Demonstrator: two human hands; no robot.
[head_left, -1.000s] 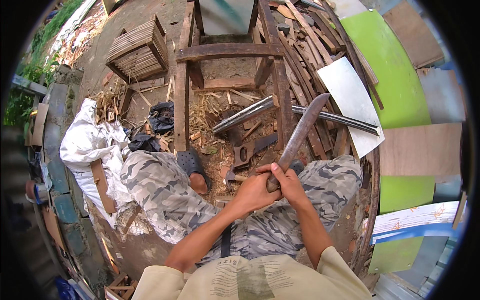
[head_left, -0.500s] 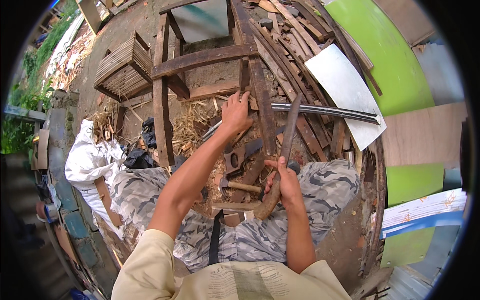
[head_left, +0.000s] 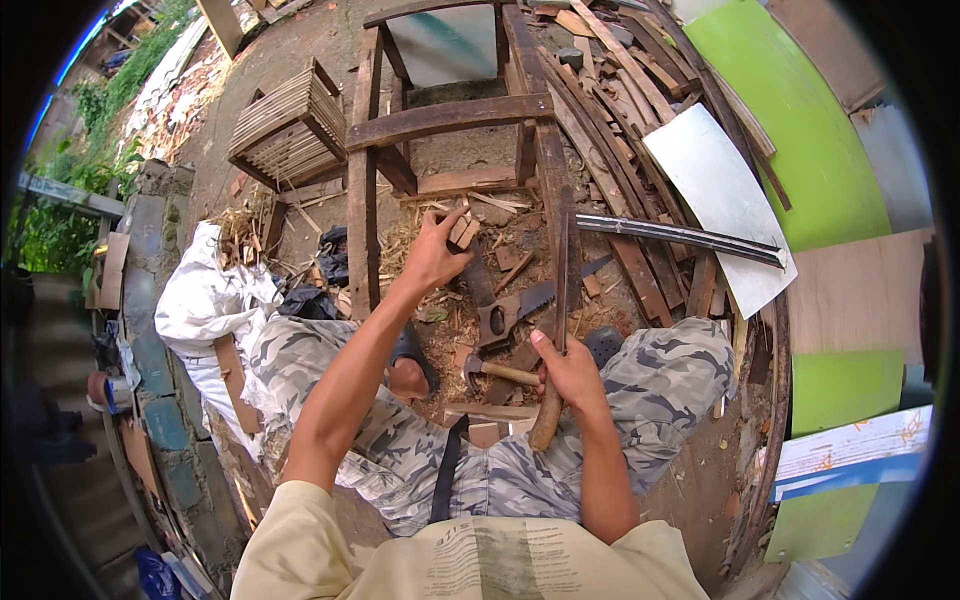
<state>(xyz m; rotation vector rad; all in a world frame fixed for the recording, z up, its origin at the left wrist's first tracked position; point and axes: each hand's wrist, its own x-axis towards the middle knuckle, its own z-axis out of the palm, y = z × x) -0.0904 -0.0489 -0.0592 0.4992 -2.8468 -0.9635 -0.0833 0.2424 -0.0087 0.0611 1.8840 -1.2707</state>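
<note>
My left hand [head_left: 435, 258] pinches a small pale wood piece [head_left: 464, 232] between thumb and fingers, just inside the near end of a dark wooden frame [head_left: 450, 121]. In my right hand [head_left: 575, 378] is a machete [head_left: 545, 425], gripped by its brown wooden handle. Its blade points away from me, nearly edge-on, beside the frame's right leg. On the ground between my knees lie a handsaw [head_left: 495, 322] with a wooden grip and a claw hammer [head_left: 510, 373] with a wooden handle.
A slatted wooden piece [head_left: 290, 135] stands left of the frame. Stacked planks [head_left: 625, 190], a white sheet [head_left: 715, 205] and a dark metal strip [head_left: 690, 243] lie to the right. A white sack [head_left: 205, 300] sits by my left knee. Wood shavings and scraps litter the ground.
My left hand has drawn back from the frame's crossbar and now shows a small wood piece in its fingers. The machete has turned more edge-on. The whole view has shifted slightly.
</note>
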